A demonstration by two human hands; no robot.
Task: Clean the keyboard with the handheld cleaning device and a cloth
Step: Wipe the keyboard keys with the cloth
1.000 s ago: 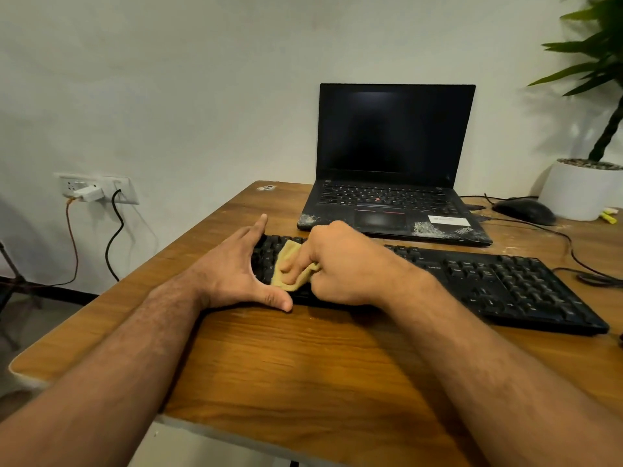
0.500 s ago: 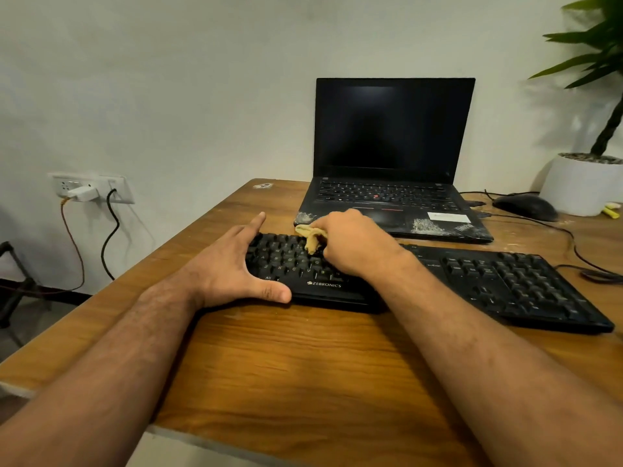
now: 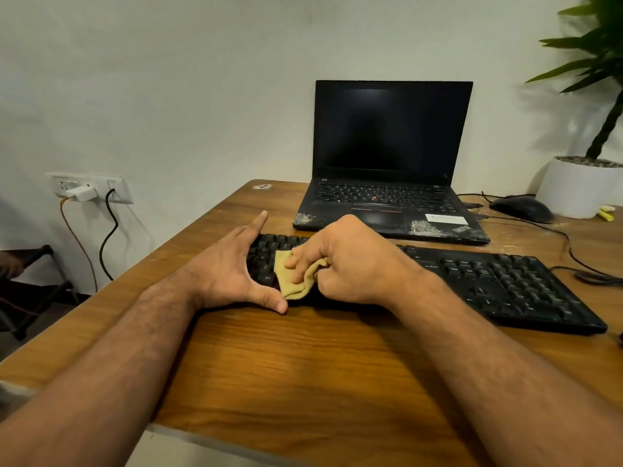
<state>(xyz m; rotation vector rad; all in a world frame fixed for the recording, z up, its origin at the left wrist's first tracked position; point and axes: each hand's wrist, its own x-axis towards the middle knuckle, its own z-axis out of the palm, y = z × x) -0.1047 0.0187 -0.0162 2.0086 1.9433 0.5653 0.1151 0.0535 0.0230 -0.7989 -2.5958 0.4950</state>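
One wooden desk (image 3: pixel 303 365) | white wall (image 3: pixel 168 96) | wall socket (image 3: pixel 87 188)

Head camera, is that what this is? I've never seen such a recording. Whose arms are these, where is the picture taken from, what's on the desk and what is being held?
Yes: there is no robot. One wide-angle camera sits on a person's head, looking forward and down, so both forearms reach in from below. The left hand, fingers straight, braces the left end of the black keyboard. The right hand grips a yellow cloth and presses it on the keys at that end. All this rests on a wooden desk. Behind the keyboard stands an open laptop with a dark screen; to the right lie a black mouse and a white plant pot. I see no handheld cleaning device in this view.
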